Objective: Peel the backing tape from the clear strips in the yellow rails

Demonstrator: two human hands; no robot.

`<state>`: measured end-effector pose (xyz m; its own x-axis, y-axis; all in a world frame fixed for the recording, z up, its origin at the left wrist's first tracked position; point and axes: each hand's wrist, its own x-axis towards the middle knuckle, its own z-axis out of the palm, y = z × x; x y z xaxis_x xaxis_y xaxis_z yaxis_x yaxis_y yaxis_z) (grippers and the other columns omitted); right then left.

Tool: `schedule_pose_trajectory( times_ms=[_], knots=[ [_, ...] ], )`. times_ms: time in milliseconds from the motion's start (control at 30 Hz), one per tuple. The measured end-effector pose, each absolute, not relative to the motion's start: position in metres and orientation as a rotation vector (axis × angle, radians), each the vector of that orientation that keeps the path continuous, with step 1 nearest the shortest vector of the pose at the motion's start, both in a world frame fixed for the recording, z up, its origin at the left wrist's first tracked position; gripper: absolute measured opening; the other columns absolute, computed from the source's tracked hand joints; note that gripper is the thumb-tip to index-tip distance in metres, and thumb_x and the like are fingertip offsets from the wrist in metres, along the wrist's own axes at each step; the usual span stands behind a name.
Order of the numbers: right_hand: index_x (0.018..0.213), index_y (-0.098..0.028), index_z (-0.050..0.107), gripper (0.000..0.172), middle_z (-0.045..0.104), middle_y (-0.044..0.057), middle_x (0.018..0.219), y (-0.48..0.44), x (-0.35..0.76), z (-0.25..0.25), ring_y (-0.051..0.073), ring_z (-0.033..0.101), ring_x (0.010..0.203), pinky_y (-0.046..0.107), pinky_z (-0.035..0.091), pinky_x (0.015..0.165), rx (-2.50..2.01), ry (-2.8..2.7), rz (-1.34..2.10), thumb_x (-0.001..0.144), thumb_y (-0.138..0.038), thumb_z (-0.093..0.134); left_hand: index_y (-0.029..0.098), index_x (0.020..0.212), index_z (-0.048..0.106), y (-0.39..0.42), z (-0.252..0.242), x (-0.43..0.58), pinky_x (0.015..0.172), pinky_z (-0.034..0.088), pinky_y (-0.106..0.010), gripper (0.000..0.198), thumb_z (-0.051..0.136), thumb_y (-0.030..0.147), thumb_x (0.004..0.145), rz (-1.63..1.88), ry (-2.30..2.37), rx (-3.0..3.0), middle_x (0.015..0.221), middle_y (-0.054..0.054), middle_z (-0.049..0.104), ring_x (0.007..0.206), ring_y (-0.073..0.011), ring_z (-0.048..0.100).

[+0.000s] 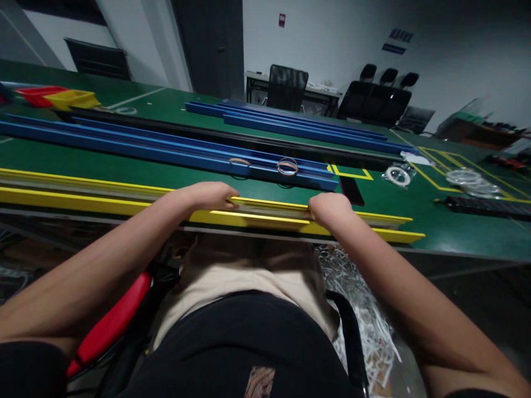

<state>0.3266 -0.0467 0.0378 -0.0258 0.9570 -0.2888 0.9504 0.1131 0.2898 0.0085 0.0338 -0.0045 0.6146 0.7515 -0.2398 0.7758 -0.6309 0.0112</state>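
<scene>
A long yellow channel-shaped profile (274,218) lies along the near edge of the green table, with a pale strip visible inside its groove. Over the channel, my left hand (213,195) is closed, its fingertips bent down at the groove. My right hand (331,208) is also closed over the channel, farther right, its fingertips turned towards the left hand. What the fingers pinch is hidden. Just beyond lies a blue channel profile (178,153) with a ring-shaped coil (287,166) resting on it.
A long black profile (215,134) and more blue profiles (298,122) lie farther back. Red (41,94) and yellow bins (74,99) stand at the left. A dark flat object (352,191), a bagged white coil (398,176) and a black bar (485,205) are at the right.
</scene>
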Motion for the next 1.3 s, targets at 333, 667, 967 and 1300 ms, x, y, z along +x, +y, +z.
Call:
schedule_pose_trajectory(
  times_ms=[333,667,967,1300],
  knots=[
    [0.113,-0.011,0.077,0.035,0.073,0.023,0.115,-0.046,0.315,0.035,0.034,0.070,0.107,0.040,0.055,0.088,1.904,1.981,0.069,0.087,-0.029,0.062,0.024,0.104,0.074,0.023,0.001,0.090,0.066,0.044,-0.030,0.043,0.052,0.055,0.083,-0.357,1.228,2.829,0.101,-0.011,0.076,0.083,-0.0252,0.069],
    [0.109,-0.014,0.076,0.033,0.074,0.022,0.110,-0.054,0.336,0.030,0.032,0.071,0.100,0.039,0.054,0.084,1.883,2.120,0.098,0.093,-0.029,0.052,0.020,0.102,0.076,0.013,0.007,0.202,0.074,0.049,-0.031,0.032,0.065,0.038,0.078,-0.293,1.004,2.892,0.103,-0.013,0.076,0.089,-0.0271,0.070],
    [0.124,-0.023,0.068,0.044,0.074,0.010,0.113,-0.058,0.395,0.050,0.024,0.068,0.095,0.031,0.050,0.078,1.843,2.320,-0.346,0.095,-0.052,0.050,0.025,0.108,0.070,0.011,0.001,0.162,0.072,0.045,-0.028,0.029,0.051,0.039,0.089,-0.130,0.928,2.934,0.107,-0.008,0.074,0.090,-0.0225,0.069],
    [0.116,-0.019,0.074,0.066,0.074,0.020,0.107,-0.052,0.361,0.048,0.035,0.070,0.098,0.044,0.053,0.080,1.951,2.101,0.049,0.082,-0.073,0.058,0.022,0.104,0.069,0.038,-0.007,0.041,0.069,0.041,-0.024,0.036,0.049,0.049,0.092,-0.202,1.023,2.787,0.105,-0.007,0.074,0.088,-0.0201,0.067]
  ],
)
